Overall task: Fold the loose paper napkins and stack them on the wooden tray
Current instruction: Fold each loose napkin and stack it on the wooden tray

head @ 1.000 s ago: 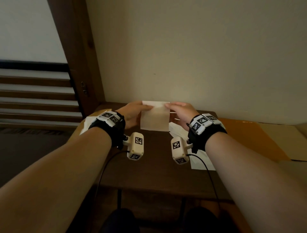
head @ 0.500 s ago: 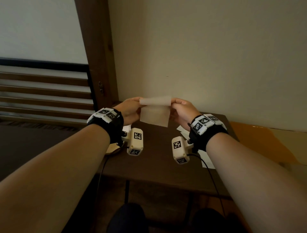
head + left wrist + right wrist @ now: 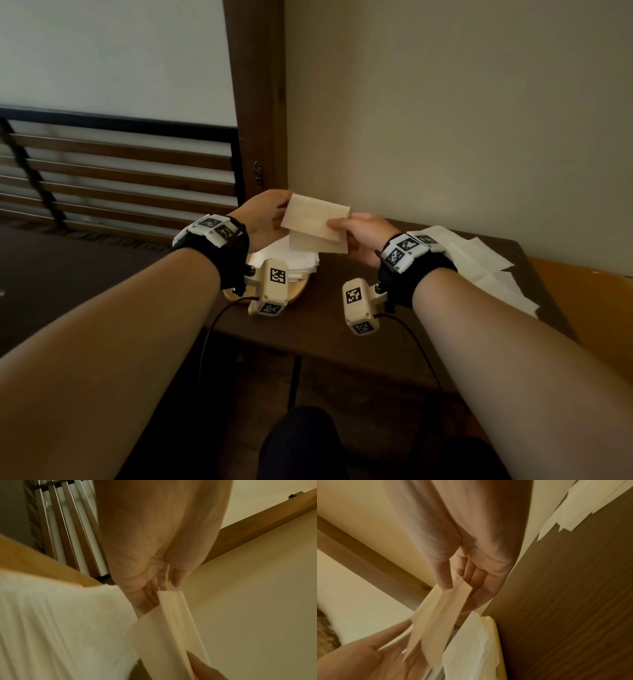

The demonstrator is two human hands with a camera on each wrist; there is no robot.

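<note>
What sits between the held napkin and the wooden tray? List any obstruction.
Nothing visible does. The folded beige paper napkin, pinched by the left hand and the right hand, hangs just above the white stack of folded napkins on the round wooden tray; only air lies between.

Cream napkin [image 3: 317, 222], white napkin stack [image 3: 294, 260], pale wooden tray [image 3: 298, 291], dark brown table [image 3: 329, 329].
</note>
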